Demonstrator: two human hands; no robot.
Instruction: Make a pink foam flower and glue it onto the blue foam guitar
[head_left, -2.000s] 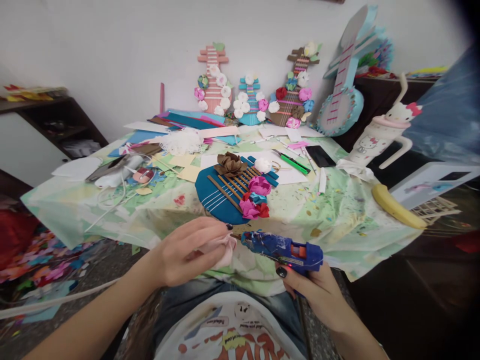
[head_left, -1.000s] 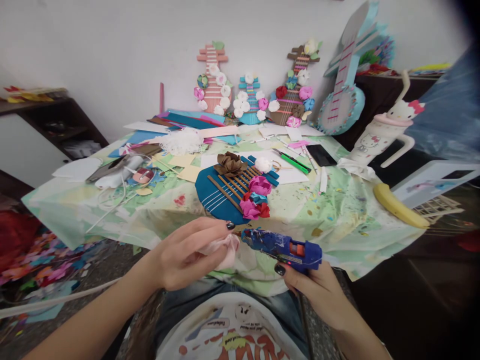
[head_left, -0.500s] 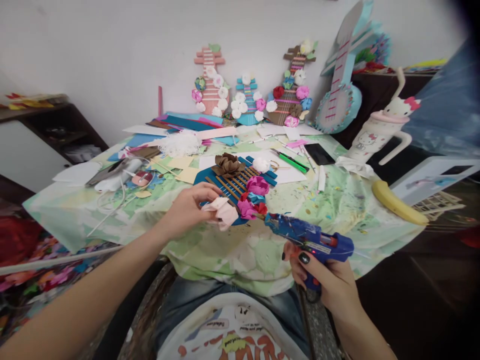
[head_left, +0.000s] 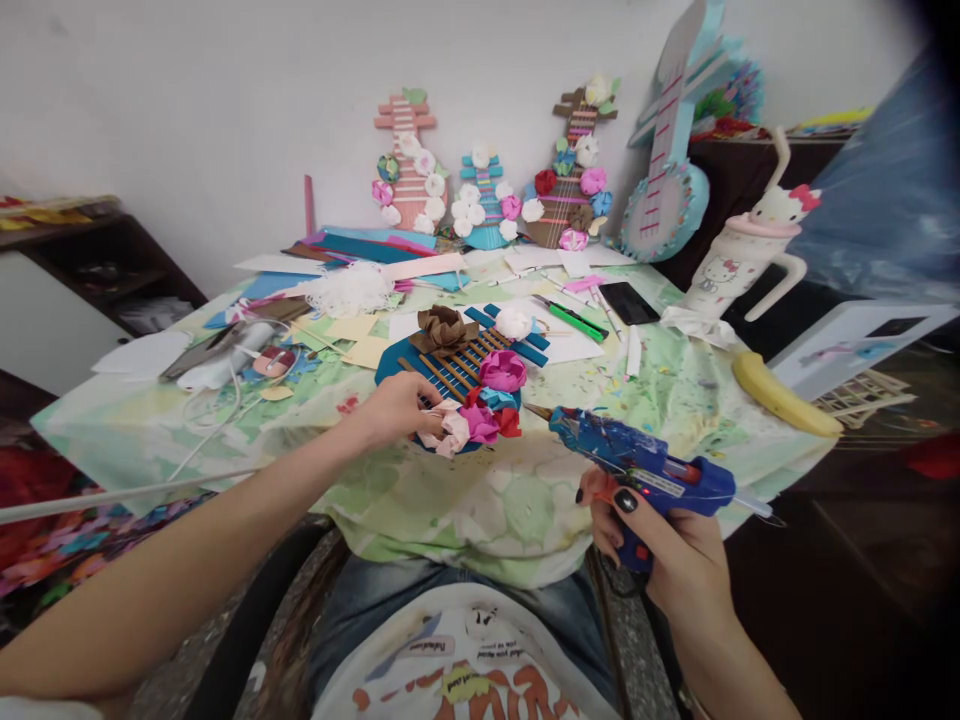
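My left hand [head_left: 397,408] has its fingers closed on a pale pink paper flower [head_left: 451,430], at the near edge of a blue paper instrument [head_left: 391,358]. Brown strips cross that instrument, which carries a brown paper flower [head_left: 442,332], a white one [head_left: 514,322] and a magenta one [head_left: 502,370]. Smaller magenta, light blue and red paper pieces sit right beside the pink flower. My right hand [head_left: 660,530] grips a blue hot glue gun [head_left: 637,455] by its handle. The gun's nozzle points left, a little apart from the flowers, and a glue stick sticks out behind.
Against the wall stand several decorated paper instruments [head_left: 486,205]. A green craft knife [head_left: 574,318], a phone [head_left: 628,303], a tumbler with a straw [head_left: 739,265] and a banana [head_left: 784,395] lie or stand to the right. White shredded paper [head_left: 351,290] and a cable [head_left: 238,395] are on the left.
My right hand has drawn the glue gun away to the right. My left hand has brought the pink flower against the blue instrument. The whole view has shifted slightly.
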